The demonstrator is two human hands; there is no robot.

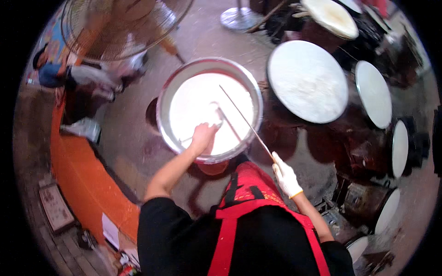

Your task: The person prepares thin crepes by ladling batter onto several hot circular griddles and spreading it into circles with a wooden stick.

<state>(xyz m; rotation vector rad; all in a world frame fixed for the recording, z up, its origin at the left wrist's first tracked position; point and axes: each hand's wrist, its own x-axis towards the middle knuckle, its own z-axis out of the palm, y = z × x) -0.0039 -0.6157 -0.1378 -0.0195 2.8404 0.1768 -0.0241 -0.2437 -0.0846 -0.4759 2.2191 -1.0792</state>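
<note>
A wide round metal vat [256, 92] stands before me, filled with a bright white, smooth surface; glare hides whether it is liquid or solid. My bare left hand [203, 136] reaches over its near side, fingers drawn together low at the white surface. What they pinch, if anything, is washed out by the glare. My right hand [287, 177], in a white glove with a yellow cuff, grips one end of a long thin stick [251, 126]. That stick slants up and left across the vat's rim, its far tip over the white surface. A dark streak beneath looks like its shadow.
A large round white-topped vessel [308, 80] stands to the right; several similar ones curve along that side, including one [373, 94] farther right. A round wire guard [129, 50] hangs at upper left. A person [76, 76] is beyond an orange barrier [87, 179].
</note>
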